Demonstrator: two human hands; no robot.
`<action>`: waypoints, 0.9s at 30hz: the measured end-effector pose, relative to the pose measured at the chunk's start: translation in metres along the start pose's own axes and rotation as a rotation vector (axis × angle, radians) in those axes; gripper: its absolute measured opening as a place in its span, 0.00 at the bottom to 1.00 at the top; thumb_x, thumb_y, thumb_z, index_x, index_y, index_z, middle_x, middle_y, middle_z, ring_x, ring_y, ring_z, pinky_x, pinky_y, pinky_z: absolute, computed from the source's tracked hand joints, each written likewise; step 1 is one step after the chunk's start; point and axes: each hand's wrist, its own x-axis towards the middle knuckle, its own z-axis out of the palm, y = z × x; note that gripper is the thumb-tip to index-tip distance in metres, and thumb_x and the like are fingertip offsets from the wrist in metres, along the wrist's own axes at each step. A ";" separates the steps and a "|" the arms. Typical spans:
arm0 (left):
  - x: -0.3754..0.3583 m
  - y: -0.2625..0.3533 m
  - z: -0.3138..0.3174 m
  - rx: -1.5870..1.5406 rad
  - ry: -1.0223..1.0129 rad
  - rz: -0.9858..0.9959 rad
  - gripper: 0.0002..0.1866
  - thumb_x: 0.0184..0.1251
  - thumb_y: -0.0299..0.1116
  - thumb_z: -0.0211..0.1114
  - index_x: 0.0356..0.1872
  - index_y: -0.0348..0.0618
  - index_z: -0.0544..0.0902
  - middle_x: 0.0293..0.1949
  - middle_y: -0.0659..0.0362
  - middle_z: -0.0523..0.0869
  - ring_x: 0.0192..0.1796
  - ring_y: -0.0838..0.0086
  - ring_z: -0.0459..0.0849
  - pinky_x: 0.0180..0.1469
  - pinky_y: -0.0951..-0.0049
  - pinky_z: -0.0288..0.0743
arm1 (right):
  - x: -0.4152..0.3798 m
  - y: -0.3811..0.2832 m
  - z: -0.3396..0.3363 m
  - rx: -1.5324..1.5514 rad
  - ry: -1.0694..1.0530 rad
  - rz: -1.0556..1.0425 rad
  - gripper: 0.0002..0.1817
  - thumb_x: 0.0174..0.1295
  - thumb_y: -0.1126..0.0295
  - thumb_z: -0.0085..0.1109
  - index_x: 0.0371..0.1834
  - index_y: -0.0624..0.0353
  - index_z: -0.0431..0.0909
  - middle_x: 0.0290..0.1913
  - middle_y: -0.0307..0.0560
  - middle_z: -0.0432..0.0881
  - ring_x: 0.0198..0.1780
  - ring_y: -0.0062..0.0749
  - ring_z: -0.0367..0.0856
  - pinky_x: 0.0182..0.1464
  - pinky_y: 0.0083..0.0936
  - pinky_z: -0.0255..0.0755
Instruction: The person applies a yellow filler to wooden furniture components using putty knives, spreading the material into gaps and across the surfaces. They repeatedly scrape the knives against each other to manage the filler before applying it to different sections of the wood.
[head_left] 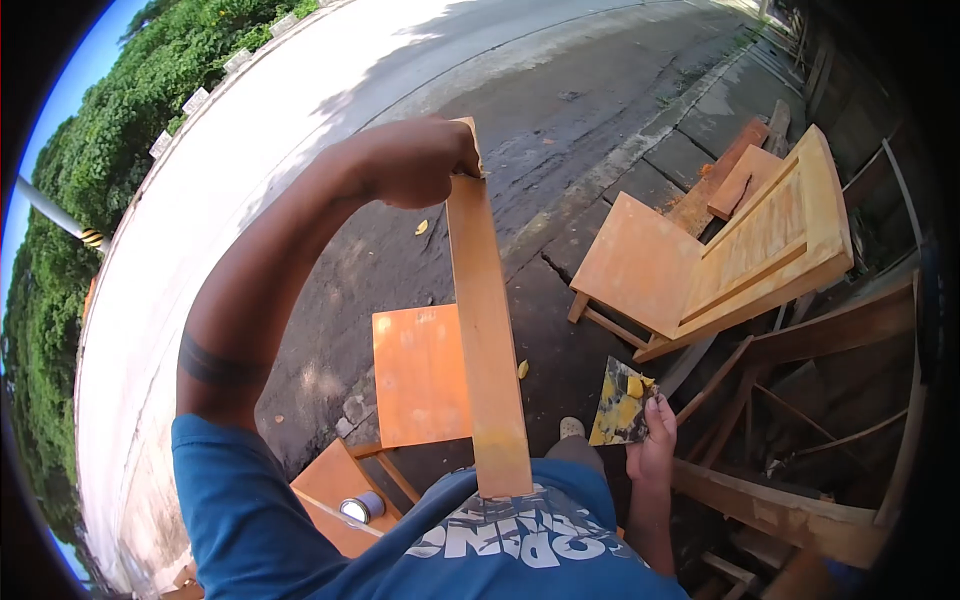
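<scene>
clenched, my left hand is against the wooden board near its far end, at 12 o'clock; what lies under the fingers is hidden. the board's near end meets my blue shirt. my right hand, at 1 o'clock, grips a yellow-and-dark stained sheet. an orange panel is just beside the board at 11 o'clock, a can sits at 10 o'clock, and a wooden chair stands at 2 o'clock.

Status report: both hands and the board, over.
Left hand closed at board's far end. Right hand holding smeared sheet. Near end by shirt. Orange seat beyond.
</scene>
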 end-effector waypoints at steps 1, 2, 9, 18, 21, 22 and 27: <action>-0.013 0.007 0.003 -0.033 0.003 -0.043 0.32 0.42 0.10 0.44 0.49 0.42 0.84 0.45 0.49 0.83 0.55 0.61 0.75 0.57 0.66 0.72 | 0.001 -0.002 0.000 0.002 -0.021 0.021 0.15 0.71 0.68 0.46 0.56 0.66 0.67 0.50 0.47 0.78 0.50 0.28 0.80 0.54 0.27 0.74; -0.028 0.016 0.008 -0.032 0.039 -0.047 0.31 0.41 0.10 0.45 0.49 0.40 0.84 0.44 0.49 0.82 0.52 0.60 0.77 0.55 0.65 0.73 | 0.005 -0.004 -0.002 -0.011 -0.060 0.022 0.16 0.70 0.69 0.46 0.56 0.66 0.67 0.50 0.47 0.78 0.50 0.28 0.80 0.54 0.27 0.74; -0.125 0.083 0.044 -0.048 0.127 -0.066 0.28 0.46 0.09 0.53 0.51 0.38 0.81 0.44 0.49 0.82 0.47 0.57 0.80 0.51 0.62 0.74 | 0.013 -0.027 0.023 -0.036 -0.177 0.068 0.12 0.71 0.69 0.45 0.50 0.66 0.69 0.47 0.47 0.79 0.46 0.26 0.80 0.51 0.24 0.74; -0.097 0.045 0.077 -1.051 1.011 -0.439 0.23 0.58 0.19 0.50 0.57 0.38 0.72 0.43 0.58 0.80 0.41 0.76 0.78 0.46 0.77 0.71 | 0.020 -0.027 0.000 -0.070 -0.228 0.099 0.12 0.71 0.70 0.45 0.51 0.66 0.69 0.47 0.47 0.79 0.47 0.27 0.80 0.52 0.25 0.74; -0.067 0.042 0.099 -1.059 1.044 -0.428 0.19 0.62 0.23 0.53 0.56 0.38 0.71 0.37 0.60 0.79 0.31 0.80 0.73 0.29 0.78 0.67 | 0.017 -0.029 0.005 -0.076 -0.226 0.091 0.12 0.71 0.70 0.44 0.51 0.66 0.69 0.47 0.47 0.79 0.47 0.27 0.80 0.52 0.25 0.74; -0.065 0.046 0.099 -1.022 0.948 -0.435 0.18 0.62 0.23 0.53 0.55 0.37 0.71 0.36 0.60 0.79 0.29 0.79 0.72 0.27 0.77 0.66 | 0.016 -0.030 0.007 -0.073 -0.228 0.081 0.12 0.71 0.70 0.44 0.51 0.66 0.69 0.48 0.47 0.79 0.47 0.27 0.80 0.52 0.25 0.74; -0.091 0.038 0.072 -0.731 0.412 -0.465 0.17 0.49 0.21 0.47 0.41 0.26 0.76 0.31 0.37 0.79 0.38 0.50 0.80 0.42 0.57 0.70 | 0.014 -0.029 0.006 -0.055 -0.206 0.093 0.12 0.71 0.71 0.43 0.51 0.66 0.69 0.48 0.46 0.79 0.47 0.27 0.80 0.52 0.25 0.74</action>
